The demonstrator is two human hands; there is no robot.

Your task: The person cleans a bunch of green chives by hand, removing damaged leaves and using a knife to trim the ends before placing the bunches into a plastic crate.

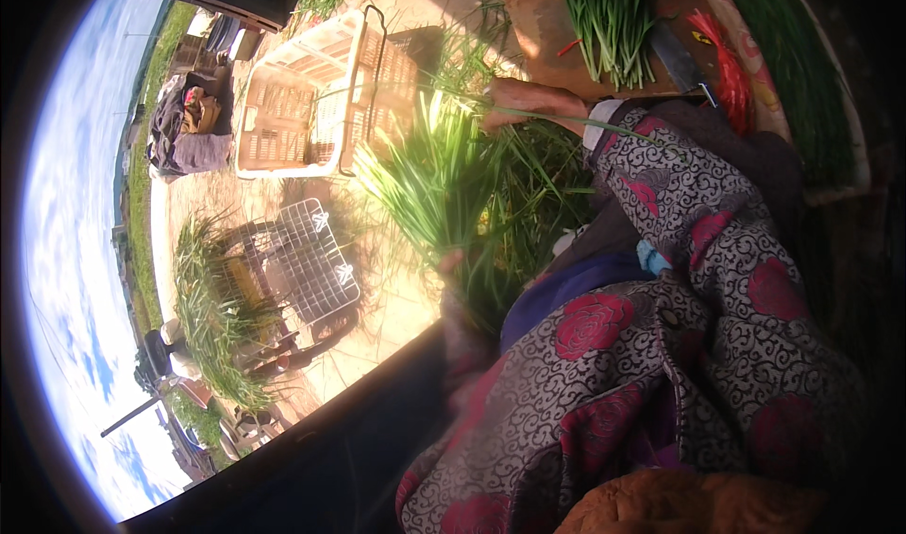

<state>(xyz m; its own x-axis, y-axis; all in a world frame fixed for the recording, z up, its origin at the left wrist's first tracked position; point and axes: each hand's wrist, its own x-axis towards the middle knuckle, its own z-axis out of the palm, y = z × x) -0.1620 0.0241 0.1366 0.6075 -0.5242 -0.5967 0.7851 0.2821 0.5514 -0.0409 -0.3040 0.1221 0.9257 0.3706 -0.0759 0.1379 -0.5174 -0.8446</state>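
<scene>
A loose bunch of garlic chives (429,180) fans out across the middle, pale ends up and green leaves hanging down. My left hand (453,262), partly in shade and blurred, is closed around its lower part. Near the pale ends, my right hand (517,103) is closed, its fingertips partly hidden. From it one long thin green stalk (613,125) trails back over my sleeve. More cut green leaves (538,171) lie heaped between my arms and lap.
At upper left stands an empty plastic crate (293,81); below it is a white wire rack (316,260) beside piled grass-like leaves (212,308). A brown board (543,25) at upper right bears a trimmed chive bundle (613,29), a knife (675,58) and red ties (727,72).
</scene>
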